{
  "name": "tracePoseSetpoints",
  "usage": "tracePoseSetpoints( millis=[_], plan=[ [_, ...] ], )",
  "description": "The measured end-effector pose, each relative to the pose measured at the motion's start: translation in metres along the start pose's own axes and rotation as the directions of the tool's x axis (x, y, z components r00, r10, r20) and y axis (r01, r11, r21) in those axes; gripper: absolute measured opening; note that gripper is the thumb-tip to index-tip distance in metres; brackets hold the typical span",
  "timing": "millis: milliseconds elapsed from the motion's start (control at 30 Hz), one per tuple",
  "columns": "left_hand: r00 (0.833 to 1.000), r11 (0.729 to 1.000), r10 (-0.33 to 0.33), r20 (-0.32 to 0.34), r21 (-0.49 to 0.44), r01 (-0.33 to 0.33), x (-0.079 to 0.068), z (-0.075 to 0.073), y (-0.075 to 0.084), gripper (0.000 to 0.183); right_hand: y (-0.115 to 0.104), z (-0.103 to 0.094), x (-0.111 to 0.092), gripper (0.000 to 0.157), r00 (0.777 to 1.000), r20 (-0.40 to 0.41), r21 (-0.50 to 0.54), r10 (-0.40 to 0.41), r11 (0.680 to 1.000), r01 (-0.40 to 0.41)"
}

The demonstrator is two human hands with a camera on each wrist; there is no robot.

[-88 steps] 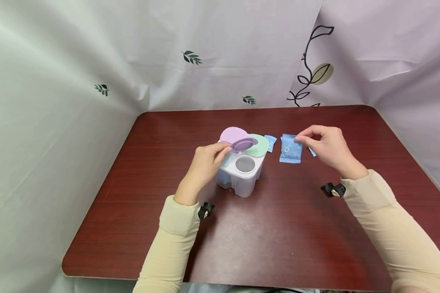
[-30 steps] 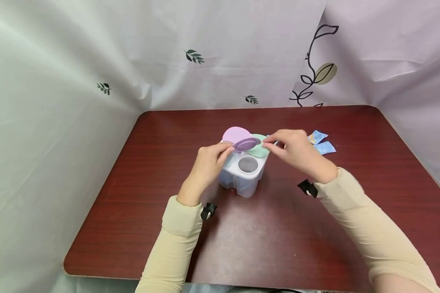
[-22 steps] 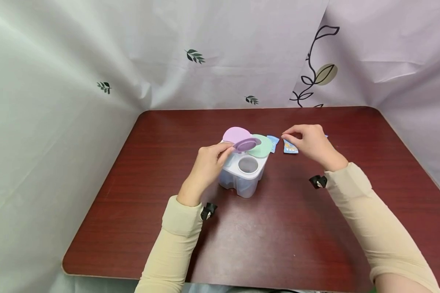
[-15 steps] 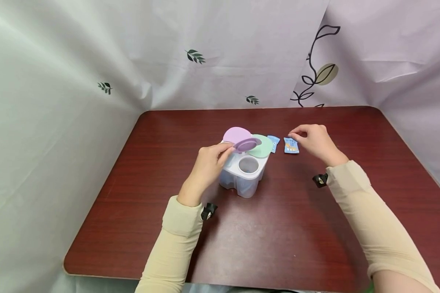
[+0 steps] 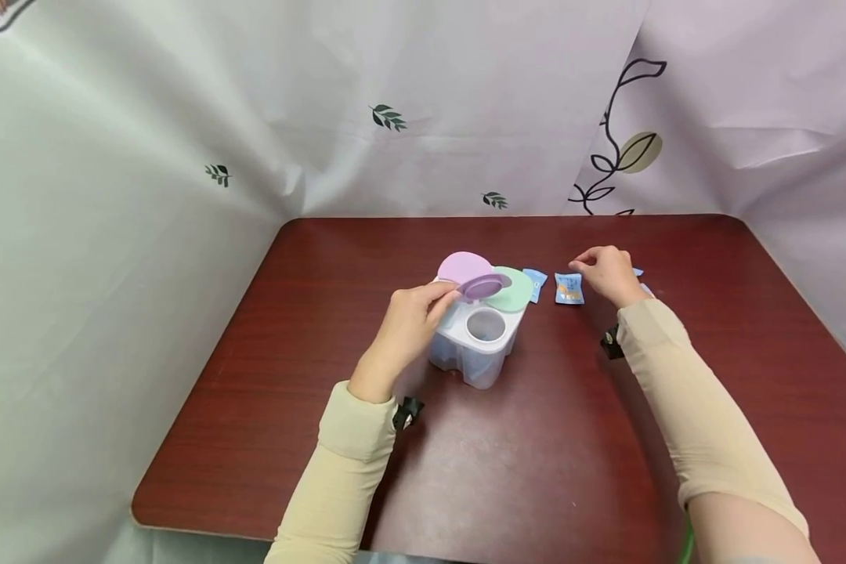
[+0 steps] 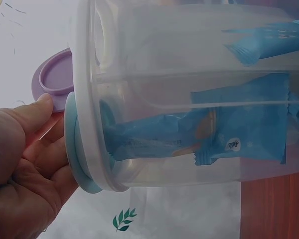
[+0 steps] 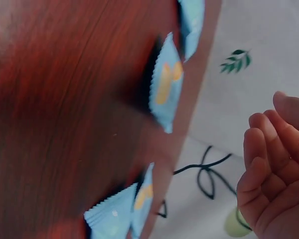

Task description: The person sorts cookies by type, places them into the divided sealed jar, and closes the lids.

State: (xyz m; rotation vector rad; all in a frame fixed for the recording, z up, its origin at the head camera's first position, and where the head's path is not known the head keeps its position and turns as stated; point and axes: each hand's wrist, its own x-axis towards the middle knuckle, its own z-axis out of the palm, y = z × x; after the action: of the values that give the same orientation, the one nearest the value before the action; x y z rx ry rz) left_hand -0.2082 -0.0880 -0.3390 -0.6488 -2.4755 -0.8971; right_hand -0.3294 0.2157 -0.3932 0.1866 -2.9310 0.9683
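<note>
My left hand (image 5: 410,321) pinches the raised purple lid (image 5: 482,287) of a white, translucent box with several round-mouthed compartments (image 5: 481,364). Below that lid one round mouth (image 5: 486,324) is uncovered. In the left wrist view blue packets (image 6: 249,129) show through the box wall, and a pale blue lid (image 6: 79,144) sits beside my fingers. My right hand (image 5: 609,274) hovers with loosely bent fingers just behind and right of a small blue packet (image 5: 569,289); the right wrist view shows nothing held in it.
Another blue packet (image 5: 535,283) lies against the box's green lid (image 5: 511,290). More packets (image 7: 112,214) lie partly hidden behind my right wrist. A lilac lid (image 5: 464,268) covers the back left compartment. A white cloth (image 5: 430,117) hangs behind the table (image 5: 268,352).
Earlier my right hand held a blue packet, then came over beside the box; it has since gone back right to the loose packets without it. My left hand keeps the purple lid raised.
</note>
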Motion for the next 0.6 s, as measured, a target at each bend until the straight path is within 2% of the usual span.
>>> tracePoseSetpoints(
  millis=[167,367,600],
  plan=[
    [1.000,1.000,0.000,0.000,0.008,0.000,-0.002,0.000,0.000,0.014,0.008,0.006,0.010,0.031,0.997,0.038,-0.016,0.066,0.998,-0.065],
    [1.000,1.000,0.009,0.002,0.010,-0.010,-0.002,0.000,0.001,0.014,0.010,0.013,0.016,0.039,0.982,0.077,-0.067,0.175,0.983,-0.170],
    [1.000,1.000,0.019,-0.006,0.011,-0.018,-0.002,0.000,0.002,0.014,0.013,0.025,0.021,0.037,0.969,0.079,-0.161,0.234,0.962,-0.219]
  ],
)
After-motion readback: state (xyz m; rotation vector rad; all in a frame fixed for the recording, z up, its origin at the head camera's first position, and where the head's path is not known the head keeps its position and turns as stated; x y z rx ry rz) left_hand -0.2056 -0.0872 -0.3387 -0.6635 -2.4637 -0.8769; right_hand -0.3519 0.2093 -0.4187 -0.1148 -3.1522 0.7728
